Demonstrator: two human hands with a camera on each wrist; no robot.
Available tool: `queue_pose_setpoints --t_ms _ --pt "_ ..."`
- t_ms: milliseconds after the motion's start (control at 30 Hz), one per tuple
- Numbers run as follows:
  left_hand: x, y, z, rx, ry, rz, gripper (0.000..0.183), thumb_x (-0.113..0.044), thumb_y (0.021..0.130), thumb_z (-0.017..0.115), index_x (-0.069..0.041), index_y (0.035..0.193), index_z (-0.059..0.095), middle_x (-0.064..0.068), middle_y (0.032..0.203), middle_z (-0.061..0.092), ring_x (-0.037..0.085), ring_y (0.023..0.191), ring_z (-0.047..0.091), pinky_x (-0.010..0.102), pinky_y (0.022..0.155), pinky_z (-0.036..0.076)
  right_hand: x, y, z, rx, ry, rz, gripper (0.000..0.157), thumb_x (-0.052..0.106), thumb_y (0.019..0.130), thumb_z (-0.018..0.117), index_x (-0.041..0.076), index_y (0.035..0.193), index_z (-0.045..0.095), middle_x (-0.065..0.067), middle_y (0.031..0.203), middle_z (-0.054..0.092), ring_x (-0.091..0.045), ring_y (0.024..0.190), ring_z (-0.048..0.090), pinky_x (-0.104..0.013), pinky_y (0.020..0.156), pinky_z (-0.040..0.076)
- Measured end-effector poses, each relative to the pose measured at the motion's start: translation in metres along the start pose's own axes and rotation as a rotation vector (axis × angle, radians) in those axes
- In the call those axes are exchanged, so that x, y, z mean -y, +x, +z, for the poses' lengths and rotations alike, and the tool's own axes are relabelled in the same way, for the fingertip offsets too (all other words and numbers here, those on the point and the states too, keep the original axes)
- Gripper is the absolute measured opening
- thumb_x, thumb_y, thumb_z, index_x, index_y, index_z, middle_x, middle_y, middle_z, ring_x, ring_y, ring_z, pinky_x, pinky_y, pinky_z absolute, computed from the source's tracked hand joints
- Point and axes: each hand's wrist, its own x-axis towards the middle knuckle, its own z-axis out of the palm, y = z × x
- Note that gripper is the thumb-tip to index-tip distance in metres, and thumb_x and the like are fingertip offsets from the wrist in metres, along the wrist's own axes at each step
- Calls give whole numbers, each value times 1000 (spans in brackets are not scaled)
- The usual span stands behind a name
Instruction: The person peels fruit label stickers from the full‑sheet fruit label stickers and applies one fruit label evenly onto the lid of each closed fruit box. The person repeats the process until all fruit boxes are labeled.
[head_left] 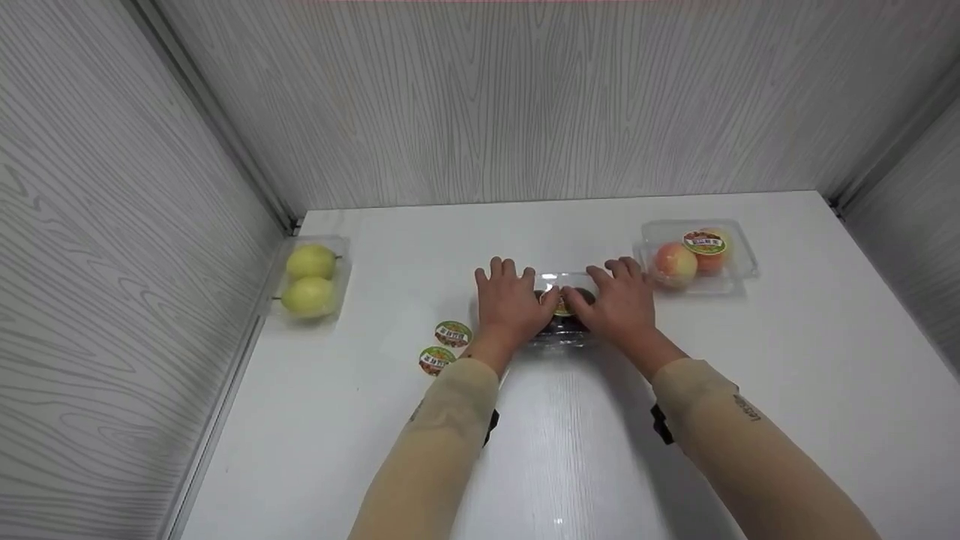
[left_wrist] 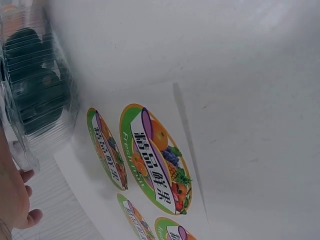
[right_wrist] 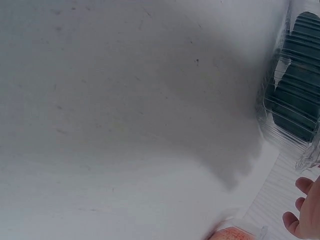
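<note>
A clear plastic box (head_left: 564, 340) with dark round fruit inside sits lid-side up on the white table, between both hands. On its lid is an oval label (head_left: 558, 307), partly covered by the thumbs. My left hand (head_left: 513, 304) rests on the box's left side, fingers spread, its thumb pressing the label. From the right, my right hand (head_left: 619, 304) lies over the box in the same way, thumb on the label too. Through the ribbed wall in the left wrist view, the fruit (left_wrist: 37, 97) looks dark green; its exact kind is unclear.
Oval fruit stickers (head_left: 453, 334) lie left of the left forearm, on a white sheet (left_wrist: 165, 95). At the far left stands a clear box with two yellow-green pears (head_left: 310, 279). A labelled box of red-yellow fruit (head_left: 676, 264) stands at the back right. Wood-grain panels (head_left: 480, 97) border the table.
</note>
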Motion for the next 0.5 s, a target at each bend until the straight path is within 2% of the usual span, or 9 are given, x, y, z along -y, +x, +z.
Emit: queue_pose_setpoints --t_ms 167,500 --pt "1 -1 2 -2 -1 -5 73 -69 104 34 -16 137 71 13 130 63 33 129 50 60 110 38 0 0 1 8 -6 1 75 66 100 53 5 141 65 -27 143 57 -47 141 43 -70 112 32" --pt "-1 0 -1 6 8 -13 73 -70 103 35 -17 140 69 14 132 63 33 130 50 59 111 38 -1 -1 2 -40 -1 -12 72 64 99 57 4 137 68 -27 138 60 -47 138 46 -72 108 36"
